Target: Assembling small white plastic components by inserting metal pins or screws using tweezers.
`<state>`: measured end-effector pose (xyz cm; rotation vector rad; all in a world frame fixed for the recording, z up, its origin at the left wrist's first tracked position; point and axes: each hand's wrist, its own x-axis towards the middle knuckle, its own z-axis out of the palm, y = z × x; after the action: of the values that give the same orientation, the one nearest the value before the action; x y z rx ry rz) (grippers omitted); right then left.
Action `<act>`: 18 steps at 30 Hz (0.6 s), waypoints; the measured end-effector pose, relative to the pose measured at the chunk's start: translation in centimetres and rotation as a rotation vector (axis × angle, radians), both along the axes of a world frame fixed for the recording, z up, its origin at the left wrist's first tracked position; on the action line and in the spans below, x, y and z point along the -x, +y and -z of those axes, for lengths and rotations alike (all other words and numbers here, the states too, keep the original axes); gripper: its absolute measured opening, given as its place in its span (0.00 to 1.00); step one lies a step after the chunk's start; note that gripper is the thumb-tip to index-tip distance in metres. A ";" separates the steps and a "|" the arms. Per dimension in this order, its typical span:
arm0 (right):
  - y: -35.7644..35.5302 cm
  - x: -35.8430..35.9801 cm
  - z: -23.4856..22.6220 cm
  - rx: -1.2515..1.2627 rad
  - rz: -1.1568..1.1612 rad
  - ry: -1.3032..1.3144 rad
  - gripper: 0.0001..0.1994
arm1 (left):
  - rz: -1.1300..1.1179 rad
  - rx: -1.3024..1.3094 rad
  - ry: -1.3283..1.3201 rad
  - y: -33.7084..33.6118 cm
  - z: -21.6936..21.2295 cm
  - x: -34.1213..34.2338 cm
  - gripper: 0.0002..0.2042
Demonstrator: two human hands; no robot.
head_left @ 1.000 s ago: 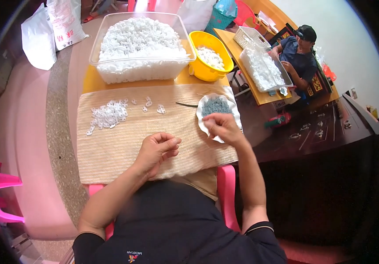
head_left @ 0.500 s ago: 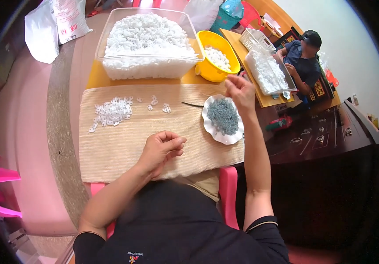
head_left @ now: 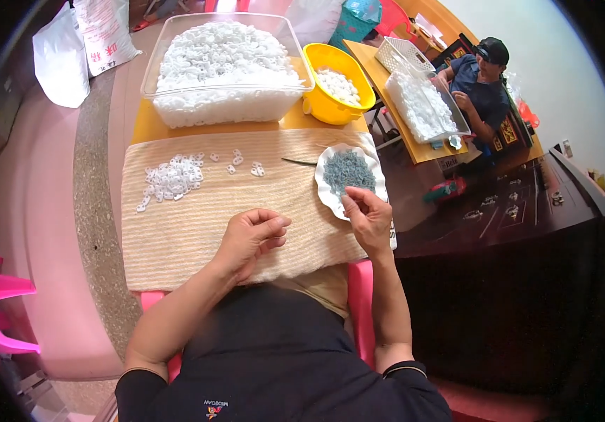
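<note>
The head view (wide fisheye) looks down over cloth (head_left: 274,193).

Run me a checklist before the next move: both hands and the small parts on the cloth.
1. Left hand holding a part: cannot tell, its fingers are curled.
2. Right hand holding a part: cannot tell, nothing shows clearly in its grip.
3. Grey bits within right-hand reach: ok, heaped in the white plate.
4. White pieces all in one pile: not ok, a few loose ones lie to its right.
</note>
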<state>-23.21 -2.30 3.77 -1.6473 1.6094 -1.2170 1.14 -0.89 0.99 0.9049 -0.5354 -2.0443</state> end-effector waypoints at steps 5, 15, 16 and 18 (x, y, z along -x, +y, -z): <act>0.6 0.7 0.7 0.051 0.003 0.058 0.08 | 0.002 -0.008 -0.011 0.0 0.2 -0.1 0.05; -0.1 -3.2 -0.6 0.087 -0.153 0.128 0.07 | -0.007 0.020 0.018 -0.2 0.9 0.1 0.06; -0.4 -3.9 -0.8 0.092 -0.195 0.129 0.06 | -0.005 0.024 0.021 -0.2 0.9 0.1 0.05; -1.3 -5.1 -0.8 0.092 -0.228 0.182 0.06 | -0.008 0.027 0.024 -0.1 1.0 0.0 0.05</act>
<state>-18.13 -3.57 4.58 -1.9893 1.4374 -1.0642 1.11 -1.01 0.01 0.8635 -0.5445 -2.0339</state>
